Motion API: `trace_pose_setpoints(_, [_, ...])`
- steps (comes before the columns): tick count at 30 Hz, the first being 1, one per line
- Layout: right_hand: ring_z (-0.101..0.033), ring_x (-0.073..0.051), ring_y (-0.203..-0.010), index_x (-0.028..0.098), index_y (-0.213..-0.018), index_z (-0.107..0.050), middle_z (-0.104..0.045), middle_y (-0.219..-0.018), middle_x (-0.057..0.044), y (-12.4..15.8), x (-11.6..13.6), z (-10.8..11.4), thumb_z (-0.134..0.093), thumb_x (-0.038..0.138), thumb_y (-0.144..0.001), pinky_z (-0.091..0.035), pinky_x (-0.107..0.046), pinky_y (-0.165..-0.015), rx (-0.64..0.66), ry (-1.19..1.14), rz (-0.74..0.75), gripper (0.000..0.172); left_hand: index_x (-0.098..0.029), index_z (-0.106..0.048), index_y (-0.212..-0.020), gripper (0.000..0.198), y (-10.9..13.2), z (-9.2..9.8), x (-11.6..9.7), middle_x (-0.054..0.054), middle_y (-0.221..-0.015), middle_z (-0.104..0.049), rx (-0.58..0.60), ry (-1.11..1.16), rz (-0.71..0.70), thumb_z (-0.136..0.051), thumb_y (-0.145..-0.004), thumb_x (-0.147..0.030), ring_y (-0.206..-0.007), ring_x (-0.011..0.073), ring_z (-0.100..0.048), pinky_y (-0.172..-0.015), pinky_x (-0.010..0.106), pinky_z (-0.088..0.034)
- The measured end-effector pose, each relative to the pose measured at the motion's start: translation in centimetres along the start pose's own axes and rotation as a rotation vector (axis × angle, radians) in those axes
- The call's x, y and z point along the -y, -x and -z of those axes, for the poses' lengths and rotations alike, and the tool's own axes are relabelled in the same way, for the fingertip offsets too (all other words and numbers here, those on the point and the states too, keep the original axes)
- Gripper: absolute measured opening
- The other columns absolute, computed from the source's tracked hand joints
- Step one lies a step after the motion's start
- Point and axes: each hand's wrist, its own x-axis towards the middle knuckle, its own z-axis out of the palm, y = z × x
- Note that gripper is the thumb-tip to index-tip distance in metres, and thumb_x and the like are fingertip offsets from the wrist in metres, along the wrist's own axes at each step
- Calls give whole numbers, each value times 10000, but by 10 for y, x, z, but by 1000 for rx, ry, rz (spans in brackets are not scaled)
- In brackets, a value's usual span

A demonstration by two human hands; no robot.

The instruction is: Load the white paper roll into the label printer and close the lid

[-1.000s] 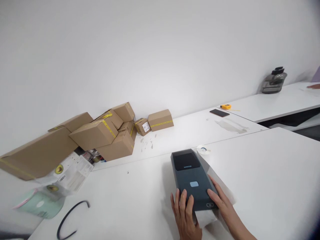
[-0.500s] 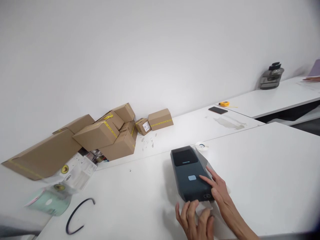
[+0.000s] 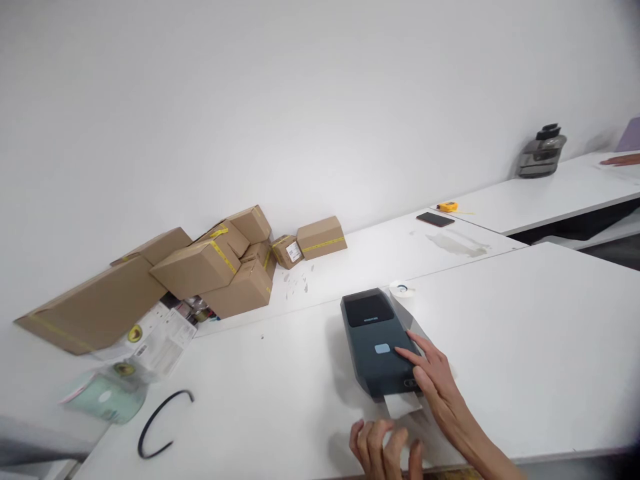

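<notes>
A dark blue-grey label printer (image 3: 370, 367) stands on the white table, its light blue button (image 3: 382, 349) on top. From its front edge a white label (image 3: 403, 405) sticks out. My right hand (image 3: 440, 383) lies along the printer's right side, index finger stretched over the top close to the button, its fingers open. Below the label is my left hand (image 3: 383, 450), fingers curled but apart, holding nothing and not touching the printer. Behind the printer, a white label roll (image 3: 401, 289) lies with its strip leading toward the printer.
Cardboard boxes (image 3: 200, 267) are piled at the back left, beside plastic-wrapped packets (image 3: 160, 343) and a mint-green pouch (image 3: 105, 397). A black curved band (image 3: 157, 423) lies front left. Farther back are a phone (image 3: 435, 219), a yellow tape measure (image 3: 447, 207) and a dark bottle (image 3: 543, 152). Another person's hand (image 3: 620, 160) shows far right.
My left hand has drawn back toward me from the printer's front, leaving the label in plain sight. My right hand stays on the printer in nearly the same place.
</notes>
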Motion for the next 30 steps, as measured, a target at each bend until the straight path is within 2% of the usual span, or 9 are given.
trace_pose_setpoints(5, [-289, -324, -1418, 394, -1312, -568, -350, -1550, -6, -2, -3, 0, -354, 393, -1014, -310, -626, -1098, 13, 30, 66, 367, -141, -663, -1080, 233, -27, -2, 11, 112, -951, -642, 58, -132, -112, -624, -890, -270, -927, 232, -579, -882, 404, -427])
trace_pose_setpoints(8, [-296, -320, -1413, 386, -1320, -558, -349, -1548, -16, -2, -6, 0, -349, 372, -1018, -307, -620, -1095, 4, 44, 96, 367, -222, -714, -960, 155, -35, -5, 13, 86, -935, -650, 126, -118, -113, -568, -912, -207, -913, 225, -561, -894, 411, -384])
trace_pose_setpoints(12, [-330, -312, -1394, 377, -1314, -558, -355, -1539, -24, -1, -7, -2, -350, 348, -1018, -341, -591, -1075, -16, 63, 105, 363, -277, -703, -772, 262, -35, -7, 11, 35, -812, -644, 138, -32, -81, -559, -865, -79, -837, 197, -552, -876, 394, -372])
trace_pose_setpoints(17, [-338, -307, -1387, 369, -1302, -562, -375, -1527, -26, -4, 0, 1, -369, 299, -1008, -363, -556, -1047, -48, 163, 182, 358, -277, -682, -779, 253, -25, -11, 12, 31, -754, -632, 175, 2, -11, -520, -902, -127, -808, 196, -552, -872, 409, -378])
trace_pose_setpoints(19, [-298, -328, -1412, 362, -1293, -575, -337, -1559, -26, -8, 5, 3, -398, 303, -995, -352, -556, -1037, -48, 258, 242, 351, -280, -655, -783, 212, -19, -11, 12, 35, -785, -650, 178, 49, 37, -509, -930, -232, -826, 207, -567, -890, 429, -385])
trace_pose_setpoints(21, [-263, -350, -1432, 354, -1290, -587, -273, -1600, -26, -14, 11, 4, -434, 318, -977, -331, -557, -1037, -39, 364, 316, 350, -289, -633, -888, 208, -14, -10, 12, 61, -885, -679, 147, 121, 102, -482, -938, -422, -892, 243, -589, -917, 464, -398])
trace_pose_setpoints(23, [-266, -353, -1437, 351, -1276, -604, -270, -1609, -27, -20, 16, 4, -472, 330, -960, -297, -554, -1059, -28, 465, 383, 343, -289, -591, -1087, 340, -14, -7, 11, 108, -1050, -678, 106, 189, 200, -419, -932, -537, -1023, 289, -588, -962, 503, -402])
trace_pose_setpoints(26, [-305, -333, -1431, 347, -1214, -639, -418, -1543, -26, -27, 21, 2, -521, 340, -942, -206, -557, -1115, -30, 582, 436, 296, -254, -464, -1336, 415, -26, -5, 9, 147, -1318, -570, 123, 271, 437, -368, -973, -429, -1247, 293, -503, -1045, 479, -385])
trace_pose_setpoints(30, [-323, -316, -1436, 347, -1133, -657, -539, -1456, 10, -32, 23, 1, -544, 364, -939, -140, -573, -1145, 10, 573, 406, 225, -199, -368, -1439, 486, -52, -9, 11, 131, -1526, -376, 231, 408, 752, -355, -992, -390, -1421, 245, -341, -1151, 379, -311])
